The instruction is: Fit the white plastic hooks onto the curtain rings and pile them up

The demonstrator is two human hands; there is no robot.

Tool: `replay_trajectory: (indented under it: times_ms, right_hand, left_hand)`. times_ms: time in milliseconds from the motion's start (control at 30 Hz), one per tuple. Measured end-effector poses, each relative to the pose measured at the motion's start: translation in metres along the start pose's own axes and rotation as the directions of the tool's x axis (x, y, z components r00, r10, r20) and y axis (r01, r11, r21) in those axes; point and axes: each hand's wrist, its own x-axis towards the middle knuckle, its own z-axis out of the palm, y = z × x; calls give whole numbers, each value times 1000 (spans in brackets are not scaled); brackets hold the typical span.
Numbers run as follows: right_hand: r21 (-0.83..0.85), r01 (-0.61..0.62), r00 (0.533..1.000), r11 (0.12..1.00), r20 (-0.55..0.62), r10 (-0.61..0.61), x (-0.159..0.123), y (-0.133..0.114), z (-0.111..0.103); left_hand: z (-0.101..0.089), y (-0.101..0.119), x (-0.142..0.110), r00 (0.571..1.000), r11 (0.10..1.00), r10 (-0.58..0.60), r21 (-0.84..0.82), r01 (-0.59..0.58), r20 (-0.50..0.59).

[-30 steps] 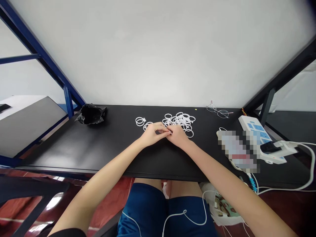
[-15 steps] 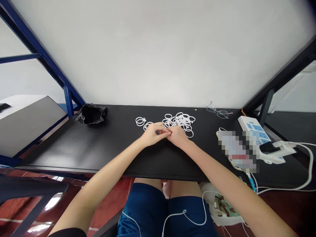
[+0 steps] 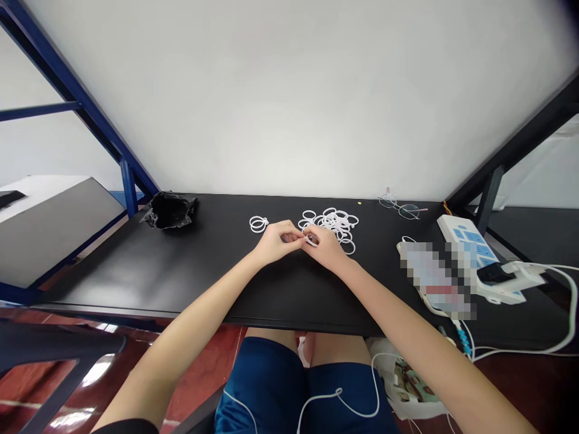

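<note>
Just in front of a loose pile of thin white rings (image 3: 337,222), my two hands meet over the black desk (image 3: 217,265). Between the fingers a white ring (image 3: 311,241) shows in part; the rest of it is covered. My left hand (image 3: 278,242) pinches at its left side with thumb and fingertips. My right hand (image 3: 328,247) is closed around its other side. A few more white rings (image 3: 258,225) lie overlapping to the left, close to my left hand. Each ring seems to have a small knob on it.
A crumpled black plastic bag (image 3: 169,211) stands open at the back left. Wire-framed glasses (image 3: 408,211) lie at the back right. Nearer are a phone (image 3: 434,280), a white power strip (image 3: 468,241) and white cables (image 3: 570,301). A wall (image 3: 289,108) backs the desk.
My hands have come slightly apart and turned, so part of a white ring now shows between the fingers. The left hand has shifted a little left, over nearby rings.
</note>
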Motion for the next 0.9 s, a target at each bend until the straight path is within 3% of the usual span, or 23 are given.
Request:
replay_trajectory:
  times_ms: [133, 233, 367, 467, 567, 633, 733, 900]
  right_hand:
    - [86, -18, 998, 996, -65, 24, 0, -3, -3]
    - [156, -35, 994, 987, -94, 50, 0, -3, -3]
    - [416, -236, 956, 878, -65, 287, 4, 2, -5]
    - [570, -310, 890, 761, -107, 442, 9, 9, -10]
    - [609, -283, 839, 741, -217, 499, 13, 17, -17]
    - [602, -263, 825, 754, -265, 499, 14, 21, -20]
    - [508, -260, 833, 822, -313, 457, 13, 25, -22]
    - [83, -210, 905, 974, -360, 226, 8, 26, -23]
  left_hand:
    - [-9, -6, 4, 991, 993, -104, -56, 99, -88]
    - [-12, -3, 7, 968, 967, -231, -136, 217, -98]
    - [-14, -3, 9, 937, 928, -340, -187, 321, -78]
    - [-18, -9, 8, 948, 956, -294, -50, 290, -125]
    - [-24, -16, 6, 979, 964, -127, 213, 159, -159]
    - [-28, -17, 5, 989, 915, -36, 394, 91, -146]
    - [-30, -17, 3, 996, 813, -11, 580, 58, -85]
    - [-31, -20, 2, 997, 761, -77, 645, 67, -12]
